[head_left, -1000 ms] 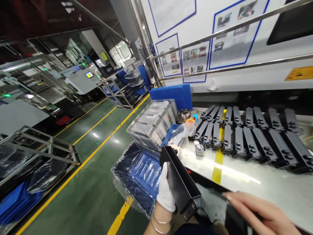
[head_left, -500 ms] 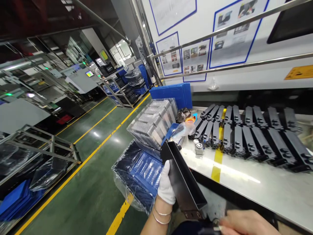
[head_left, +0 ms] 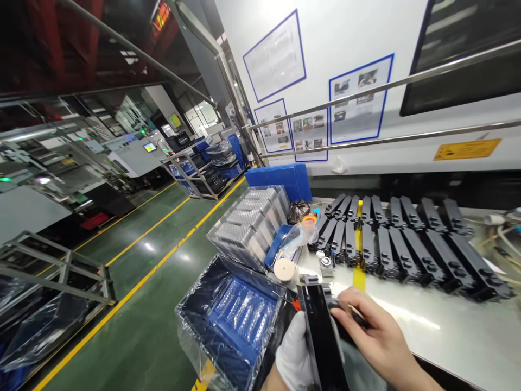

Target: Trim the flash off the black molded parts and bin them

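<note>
Left hand [head_left: 293, 350]: wears white glove, reaches up from bottom edge, thumb along side of part; fingertips hidden; closed in a firm grip round black part [head_left: 323, 331].
Right hand [head_left: 378, 334]: bare, comes in from lower right, fingers bent toward thumb; closed in a pinch grip on dark tool [head_left: 360, 318], kind unclear, at upper end of black part; cannot tell whether touching.
Black part: held lengthwise before the body, upper end toward desk [head_left: 443, 320], lower end cut off by bottom edge.
Desk: pale, shiny, crossed by yellow tape [head_left: 359, 278]; carries two rows of black brackets [head_left: 385, 244], small jar [head_left: 325, 263], beige disc [head_left: 284, 269].
Beside desk: plastic-lined bin [head_left: 199, 290] with bubble wrap [head_left: 244, 309] inside, wrapped stack [head_left: 250, 220] behind, blue panels [head_left: 277, 182] farther back.
White wall [head_left: 325, 27]: bears blue-framed sheets [head_left: 280, 60], metal rails [head_left: 391, 85] in front.
Green floor [head_left: 150, 312]: marked with yellow lines [head_left: 178, 247]; metal rack [head_left: 63, 269] at left.
</note>
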Tool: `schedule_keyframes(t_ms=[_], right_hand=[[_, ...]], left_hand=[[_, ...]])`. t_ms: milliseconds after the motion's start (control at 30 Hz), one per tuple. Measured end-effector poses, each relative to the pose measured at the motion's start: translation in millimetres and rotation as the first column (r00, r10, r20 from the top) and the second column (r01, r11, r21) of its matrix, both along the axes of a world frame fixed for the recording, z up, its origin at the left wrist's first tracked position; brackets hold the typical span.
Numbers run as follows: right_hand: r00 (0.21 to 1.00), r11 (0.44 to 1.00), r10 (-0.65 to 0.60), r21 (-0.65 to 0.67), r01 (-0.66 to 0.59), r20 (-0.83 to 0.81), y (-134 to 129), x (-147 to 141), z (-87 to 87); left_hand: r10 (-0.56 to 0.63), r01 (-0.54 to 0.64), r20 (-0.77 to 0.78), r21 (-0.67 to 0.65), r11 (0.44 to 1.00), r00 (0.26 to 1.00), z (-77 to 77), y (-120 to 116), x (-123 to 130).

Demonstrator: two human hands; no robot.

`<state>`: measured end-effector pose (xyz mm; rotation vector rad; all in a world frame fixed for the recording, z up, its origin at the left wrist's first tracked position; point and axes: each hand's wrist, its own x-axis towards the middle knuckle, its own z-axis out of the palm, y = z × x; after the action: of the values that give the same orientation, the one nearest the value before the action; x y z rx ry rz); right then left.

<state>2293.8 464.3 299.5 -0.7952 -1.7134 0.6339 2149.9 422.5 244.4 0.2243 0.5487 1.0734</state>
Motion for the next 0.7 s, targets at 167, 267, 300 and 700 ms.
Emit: schedule_keyframes(t_ms=[167,267,300,700], right_hand=[[0.980,0.987,0.148,0.049,-0.156,0.134,-9,13,11.8],[0.935,0.975,0.181,0.069,-0.211,0.305,2,31,30.8],[0.910,0.969,0.169,0.106,-0.224,0.379,9,38,38.6],[0.885,0.972,0.151,0.096,-0.214,0.441,14,85,68.4]], left_hand=[[-0.029,0.046,-0.180,0.096,0.994,0.983,45.8,4,-11],[-0.030,0.121,-0.402,0.201,0.972,0.915,71.1,11,-20],[-0.040,0.163,-0.464,0.228,0.960,0.885,76.9,13,-22],[-0.313,0.315,0.053,-0.031,0.949,0.948,69.7,15,-14]])
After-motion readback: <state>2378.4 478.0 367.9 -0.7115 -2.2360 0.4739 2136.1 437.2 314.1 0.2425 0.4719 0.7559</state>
